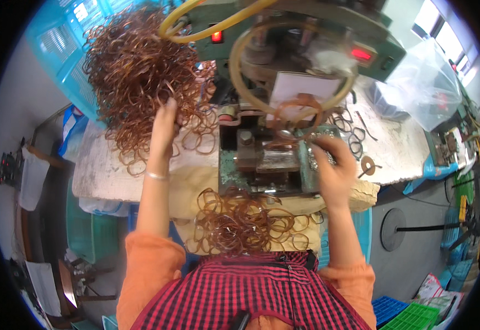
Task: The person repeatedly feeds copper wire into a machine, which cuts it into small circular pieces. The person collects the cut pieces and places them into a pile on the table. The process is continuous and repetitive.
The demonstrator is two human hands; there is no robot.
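My left hand [165,123] reaches into the near side of a large heap of thin brown loops [128,62], probably plastic bands. Its fingertips touch loops, but whether they grip one is hidden. My right hand [335,165], blurred, has its fingers bent over a green tray of small shiny metal parts [317,152]. Whatever lies between those fingers cannot be made out. Just beyond, a blurred brown loop [279,111] stands upright at the green bench press [227,169]. Below the press's metal die block [279,161], more brown loops [240,227] lie heaped close to my apron.
A yellow hose [240,16] curls over the press head, which has lit red switches [217,36]. Black loops [353,136] and a clear plastic bag [425,86] are on the right of the worktable [409,161]. A blue crate [54,49] stands behind the left heap.
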